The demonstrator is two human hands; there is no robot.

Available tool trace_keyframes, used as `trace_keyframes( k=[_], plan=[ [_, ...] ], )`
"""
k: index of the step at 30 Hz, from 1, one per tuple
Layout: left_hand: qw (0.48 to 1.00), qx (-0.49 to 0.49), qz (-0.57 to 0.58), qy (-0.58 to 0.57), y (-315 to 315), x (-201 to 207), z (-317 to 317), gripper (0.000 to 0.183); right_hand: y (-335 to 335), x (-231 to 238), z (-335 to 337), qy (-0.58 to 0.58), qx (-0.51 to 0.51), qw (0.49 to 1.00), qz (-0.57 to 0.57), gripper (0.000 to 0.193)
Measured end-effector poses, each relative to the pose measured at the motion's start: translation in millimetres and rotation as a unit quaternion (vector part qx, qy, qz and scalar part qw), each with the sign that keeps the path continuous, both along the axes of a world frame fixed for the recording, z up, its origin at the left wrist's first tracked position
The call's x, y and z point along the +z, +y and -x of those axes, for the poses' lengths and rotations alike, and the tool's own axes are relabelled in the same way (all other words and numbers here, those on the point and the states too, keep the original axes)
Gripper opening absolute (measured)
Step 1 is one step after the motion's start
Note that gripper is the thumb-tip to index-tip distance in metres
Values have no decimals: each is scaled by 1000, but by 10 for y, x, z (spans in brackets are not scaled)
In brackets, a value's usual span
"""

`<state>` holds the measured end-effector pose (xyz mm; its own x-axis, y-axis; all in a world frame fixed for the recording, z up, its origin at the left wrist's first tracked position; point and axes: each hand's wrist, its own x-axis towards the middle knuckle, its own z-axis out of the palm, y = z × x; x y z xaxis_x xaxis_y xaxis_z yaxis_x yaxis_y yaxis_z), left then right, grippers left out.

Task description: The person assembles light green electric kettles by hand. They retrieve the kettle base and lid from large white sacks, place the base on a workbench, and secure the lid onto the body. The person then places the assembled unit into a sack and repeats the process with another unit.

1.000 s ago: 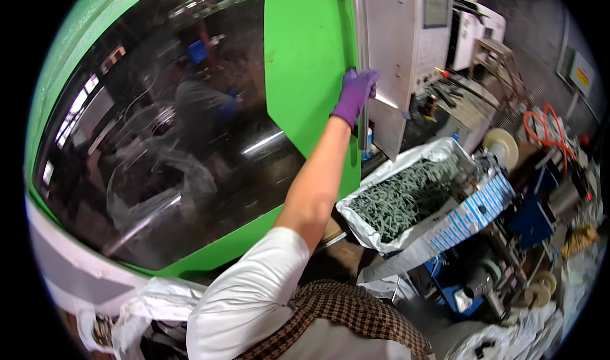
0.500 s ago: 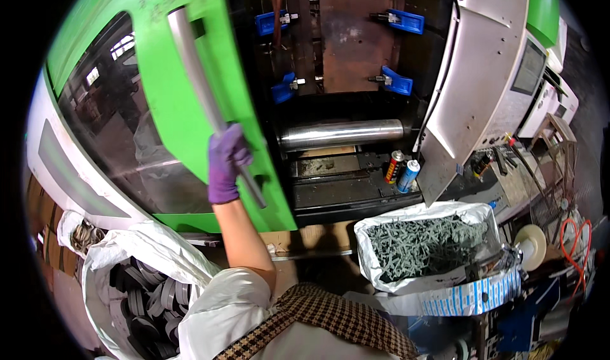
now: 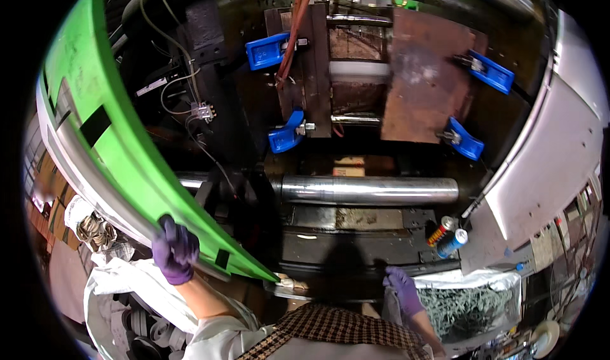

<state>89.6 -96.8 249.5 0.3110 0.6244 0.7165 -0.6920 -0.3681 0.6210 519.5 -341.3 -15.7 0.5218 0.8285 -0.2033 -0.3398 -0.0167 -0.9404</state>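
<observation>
My left hand (image 3: pixel 175 249), in a purple glove, is closed round the grey bar handle (image 3: pixel 121 198) of a green sliding door (image 3: pixel 136 144) on a large machine. At the lower right, my purple-gloved right hand (image 3: pixel 404 290) hovers beside a white-lined container (image 3: pixel 513 291) of grey-green plastic scraps (image 3: pixel 467 309). Its fingers are loosely bent and a little apart, and I see nothing held in them. Between the hands lies the machine's opening, with a rusty brown plate (image 3: pixel 426 74) and a thick shiny steel bar (image 3: pixel 372 190).
Blue clamps (image 3: pixel 489 73) hold plates on both sides of the opening. Two spray cans, one red (image 3: pixel 441 231) and one blue (image 3: pixel 452 243), stand on the ledge at right. A white sack (image 3: pixel 105 290) of dark round parts (image 3: pixel 143 328) sits lower left. Cables (image 3: pixel 190 74) hang behind the door.
The green door has slid left with my left hand on its handle, uncovering more of the machine's inside. My view has shifted towards the opening, and my right hand has come into sight.
</observation>
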Motion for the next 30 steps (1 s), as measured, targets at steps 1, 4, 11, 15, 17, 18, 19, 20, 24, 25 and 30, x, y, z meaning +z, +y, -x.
trace_keyframes(
  k=[1,4,11,15,17,18,19,20,24,25,30],
  plan=[
    [989,-149,8,-7,214,-45,11,27,388,58,-236,-54,26,998,-27,29],
    [856,-501,-129,21,786,40,-388,29,1564,746,-660,-177,92,977,-71,28],
    [864,-484,-132,36,1322,0,-685,28,4437,1769,-1790,-394,-18,894,-213,37],
    [881,-458,-118,13,1595,-163,-783,28,6090,2352,-3150,-474,-158,862,-82,72],
    [897,-430,-106,13,1600,-228,-743,28,6595,2392,-3247,-503,-155,850,20,86],
    [909,-405,-95,26,1513,-201,-689,28,6807,2404,-3006,-484,-110,867,40,89],
    [896,-430,-111,9,1603,-254,-799,27,6841,2481,-3589,-494,-161,853,39,87],
    [903,-417,-105,17,1562,-256,-801,27,6915,2401,-3455,-393,-137,906,-72,80],
    [920,-379,-89,42,1278,-203,-712,27,6632,2311,-2809,-230,-110,919,-300,55],
    [920,-380,-87,31,1237,-282,-692,27,6460,2275,-2693,-228,-163,916,-287,48],
    [903,-419,-98,20,1032,-369,-868,27,5081,1782,-1942,-528,-340,737,-248,31]
  ],
)
